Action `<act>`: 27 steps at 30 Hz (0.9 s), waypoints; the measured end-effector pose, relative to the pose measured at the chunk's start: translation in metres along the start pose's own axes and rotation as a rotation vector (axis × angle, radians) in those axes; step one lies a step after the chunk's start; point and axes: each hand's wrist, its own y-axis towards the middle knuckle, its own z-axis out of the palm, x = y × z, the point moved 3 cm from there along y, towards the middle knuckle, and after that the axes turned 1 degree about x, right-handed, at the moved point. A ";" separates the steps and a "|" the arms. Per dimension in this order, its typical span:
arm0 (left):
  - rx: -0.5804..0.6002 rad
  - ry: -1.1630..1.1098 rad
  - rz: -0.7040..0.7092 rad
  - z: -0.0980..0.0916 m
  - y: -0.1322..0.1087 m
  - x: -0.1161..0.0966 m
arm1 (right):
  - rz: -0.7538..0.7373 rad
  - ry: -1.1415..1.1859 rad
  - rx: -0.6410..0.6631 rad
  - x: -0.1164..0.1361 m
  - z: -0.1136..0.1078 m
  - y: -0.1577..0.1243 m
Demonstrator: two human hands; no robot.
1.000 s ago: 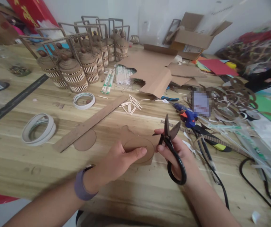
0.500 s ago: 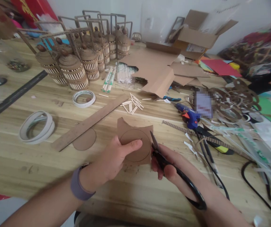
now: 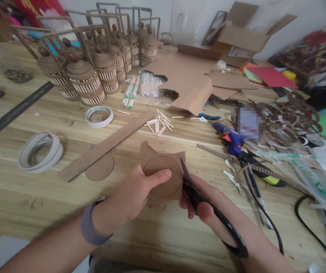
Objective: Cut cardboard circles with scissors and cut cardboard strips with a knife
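Observation:
My left hand [image 3: 140, 187] grips a piece of brown cardboard [image 3: 163, 182], thumb on top and fingers hidden underneath. A circle is drawn on the cardboard, and its upper edge is cut unevenly. My right hand [image 3: 205, 208] is closed around the black handles of a pair of scissors [image 3: 190, 185]. The blades lie at the cardboard's right edge, close to the drawn line. Left of my hands, a cardboard disc [image 3: 102, 168] lies partly beneath a long cardboard strip [image 3: 108, 146].
Short wooden sticks [image 3: 161, 123] lie beyond the cardboard. A blue glue gun [image 3: 231, 140] with a cord is at right, near curled brown scraps [image 3: 282, 121]. White tape rings [image 3: 39, 153] sit at left. Several lantern-like models [image 3: 85, 81] stand behind, beside large cardboard sheets [image 3: 191, 83].
The view has shifted slightly, so the table items appear moved a little. Both hands keep their hold on the cardboard and scissors, with the blades still at the right edge.

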 end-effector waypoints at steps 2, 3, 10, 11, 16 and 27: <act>-0.025 0.005 0.001 -0.001 -0.001 0.000 | -0.006 -0.002 -0.007 0.001 0.001 0.001; -0.033 0.005 -0.001 -0.001 -0.001 0.000 | -0.011 -0.006 -0.010 0.001 0.002 0.001; -0.036 0.011 0.002 0.000 -0.002 -0.001 | -0.047 0.031 -0.036 -0.002 0.006 -0.001; -0.040 0.010 -0.002 0.000 -0.002 0.000 | -0.041 0.030 -0.041 -0.002 0.006 -0.002; -0.022 0.027 0.007 -0.001 -0.003 0.001 | -0.027 0.028 -0.049 0.000 0.007 -0.002; 0.000 0.017 0.009 0.005 -0.005 -0.005 | -0.035 0.004 -0.049 -0.004 0.009 -0.005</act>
